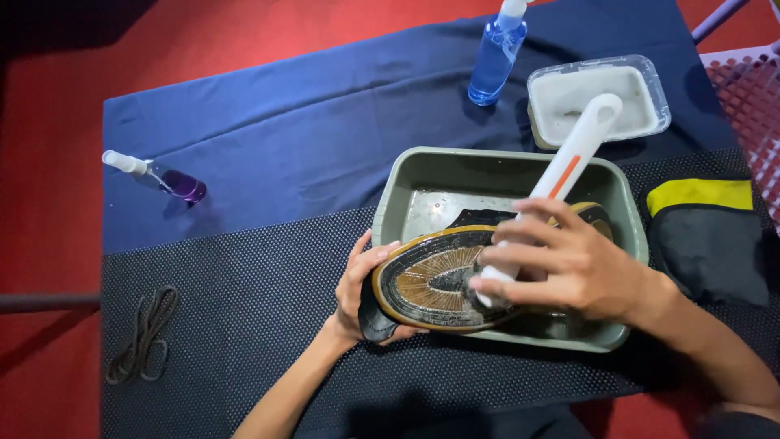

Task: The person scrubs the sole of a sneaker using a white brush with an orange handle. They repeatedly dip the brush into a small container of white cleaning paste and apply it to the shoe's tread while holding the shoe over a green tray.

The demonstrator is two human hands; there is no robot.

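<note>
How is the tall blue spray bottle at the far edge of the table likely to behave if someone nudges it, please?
The blue spray bottle would probably tip easily: it stands upright, tall and narrow. It looks nearly full, so probably fairly heavy. The cloth underneath may limit sliding.

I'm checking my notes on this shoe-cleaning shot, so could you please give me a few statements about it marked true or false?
1. The right hand grips a white brush. True.
2. The shoe lies sole up over the grey tub. True.
3. The left hand holds the blue bottle. False: it holds the shoe's end; the bottle stands apart.
4. The laces lie inside the tub. False: they lie on the mat, far left.
</note>
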